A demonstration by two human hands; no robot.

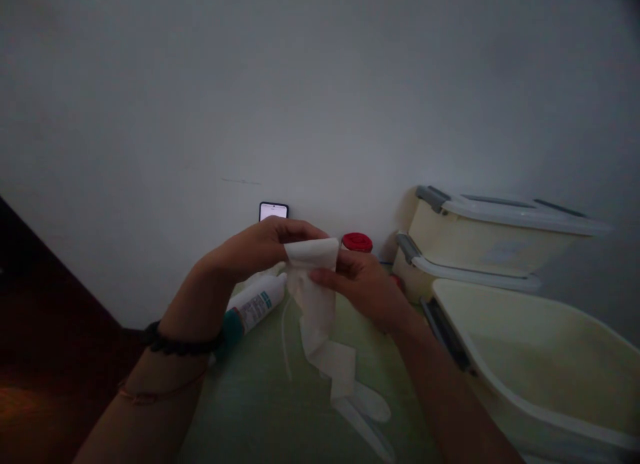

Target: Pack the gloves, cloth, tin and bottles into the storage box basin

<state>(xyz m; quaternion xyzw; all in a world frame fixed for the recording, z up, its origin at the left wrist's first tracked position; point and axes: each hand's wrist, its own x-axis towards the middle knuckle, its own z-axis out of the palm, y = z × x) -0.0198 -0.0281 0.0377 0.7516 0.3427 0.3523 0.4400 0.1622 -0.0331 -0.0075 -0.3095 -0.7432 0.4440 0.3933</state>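
Observation:
A long white stocking (315,297) hangs between my hands, its wide top band uppermost. My left hand (270,244) grips the band's left edge, with some fingers behind the cloth. On the right edge, my right hand (357,277) pinches the cloth with its thumb across the front. Lower down, the white fabric twists and folds onto the green tabletop (250,397), where it ends in rounded, toe-like shapes. Just beyond my left wrist lies a white bottle (263,301) with a teal end, tilted on its side. Dim light blurs finer details.
A lit phone (273,211) leans against the wall behind my hands. Near it stands a red-topped container (357,242). To the right are stacked lidded plastic boxes (480,241) and an uncovered cream bin (515,411). Dark floor (50,357) shows at the left.

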